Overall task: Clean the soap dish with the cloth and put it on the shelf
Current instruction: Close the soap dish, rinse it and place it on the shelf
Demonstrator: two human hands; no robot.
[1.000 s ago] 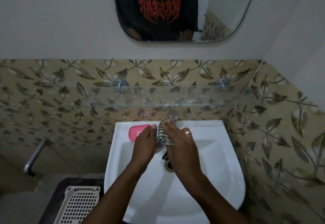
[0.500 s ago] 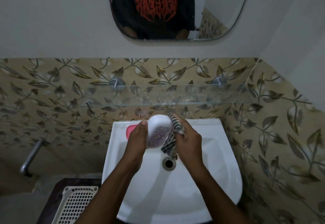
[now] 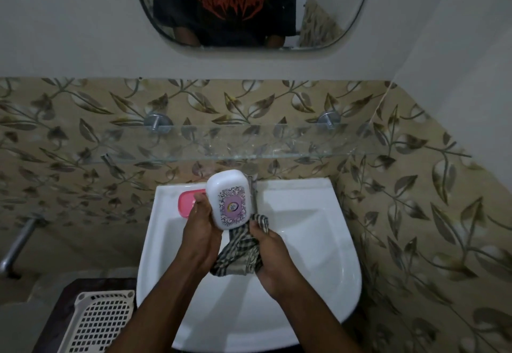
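My left hand (image 3: 200, 233) holds a white soap dish (image 3: 229, 199) with a purple patterned label, tilted up over the back of the white sink (image 3: 310, 255). My right hand (image 3: 273, 260) grips a black-and-white checked cloth (image 3: 238, 253), bunched just below the dish and touching its lower edge. A glass shelf (image 3: 291, 142) on two metal brackets runs along the tiled wall above the sink, bare.
A pink soap dish part (image 3: 187, 202) lies on the sink's back left rim. The tap (image 3: 253, 186) is partly hidden behind the white dish. A cream plastic basket (image 3: 97, 322) stands at the lower left. A mirror (image 3: 249, 6) hangs above; a metal pipe (image 3: 16, 244) juts out at the left.
The white dish came out from between my hands and turned label-up. The cloth slid from the dish's right side down to its lower edge.
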